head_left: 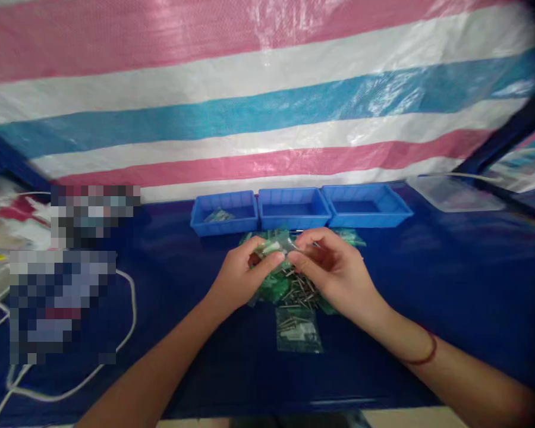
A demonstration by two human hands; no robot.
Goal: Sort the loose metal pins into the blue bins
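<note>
Between my two hands is a small clear plastic bag (277, 244) with something pale in it. My left hand (241, 270) pinches its left side between thumb and fingers. On the other side, my right hand (334, 264) is closed on the bag's right edge. Just below lies a heap of loose screws (301, 291) beside green plastic bags (271, 288), partly hidden by my hands. Nearer to me, a flat clear bag (299, 339) holds several screws and a pale piece.
Three blue bins stand in a row behind the heap: a left bin (223, 227) with small bags, a middle bin (294, 220) and a right bin (370, 220). A clear lid (461, 196) lies back right. A white cable (132, 303) loops at left.
</note>
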